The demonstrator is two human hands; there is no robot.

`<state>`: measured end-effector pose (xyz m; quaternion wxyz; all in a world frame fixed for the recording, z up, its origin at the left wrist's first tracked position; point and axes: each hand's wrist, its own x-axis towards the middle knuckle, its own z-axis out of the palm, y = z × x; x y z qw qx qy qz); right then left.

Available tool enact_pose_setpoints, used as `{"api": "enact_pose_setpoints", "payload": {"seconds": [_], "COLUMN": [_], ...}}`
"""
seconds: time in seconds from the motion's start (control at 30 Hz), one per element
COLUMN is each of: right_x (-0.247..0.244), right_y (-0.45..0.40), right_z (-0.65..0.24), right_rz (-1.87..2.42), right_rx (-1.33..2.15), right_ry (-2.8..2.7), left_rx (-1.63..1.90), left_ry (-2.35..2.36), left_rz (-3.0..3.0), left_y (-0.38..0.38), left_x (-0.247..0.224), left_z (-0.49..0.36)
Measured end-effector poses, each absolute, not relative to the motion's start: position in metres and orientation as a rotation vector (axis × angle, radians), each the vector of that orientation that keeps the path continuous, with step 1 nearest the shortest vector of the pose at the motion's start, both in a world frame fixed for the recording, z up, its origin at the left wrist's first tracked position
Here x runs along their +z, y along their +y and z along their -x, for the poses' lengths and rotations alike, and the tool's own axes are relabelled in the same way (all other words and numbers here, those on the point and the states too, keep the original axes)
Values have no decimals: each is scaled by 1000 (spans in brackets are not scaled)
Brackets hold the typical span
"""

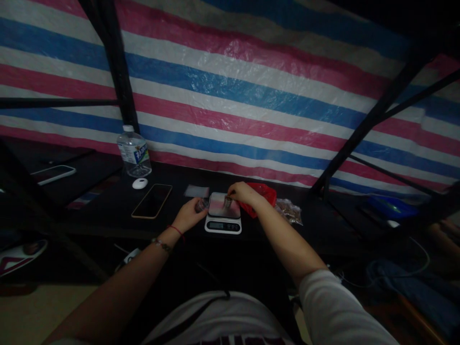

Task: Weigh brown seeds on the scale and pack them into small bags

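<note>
A white kitchen scale (223, 225) with a shiny plate and a small display stands in front of me on the black table. On its plate is a small metallic cup (227, 202). My right hand (241, 192) reaches in from the right, its fingers pinched at the cup's rim; whether they hold anything small is hidden. Left of the scale, my left hand (190, 213) is closed round a small, clear, roundish container (200, 205) with something reddish-brown in it. Behind my right wrist sits a red plastic basket (268, 192).
Right of the basket lies a clear bag of brown bits (289, 211). Behind the scale is a clear plastic sleeve (196, 191). A phone (152, 201), a white earbud case (140, 183) and a plastic bottle (135, 155) stand left. Striped sheeting hangs behind.
</note>
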<state>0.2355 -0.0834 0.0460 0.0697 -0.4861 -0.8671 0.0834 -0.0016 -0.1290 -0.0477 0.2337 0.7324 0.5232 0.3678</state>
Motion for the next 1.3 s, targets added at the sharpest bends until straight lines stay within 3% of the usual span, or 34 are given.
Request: {"api": "enact_pose_setpoints", "payload": {"seconds": [0.47,1.3], "right_x": [41,12], "right_y": [-78,17], "right_z": [-254,-229], "right_rz": [1346,1883], "right_rx": [209,291], "right_ry": [-2428,-2792], "left_rx": [1032,997], "left_ry": [1422,1423], "left_rz": [-2019,-2044], "left_y": [-128,-124], "left_x": [-49,-52], "left_z": [2,2]}}
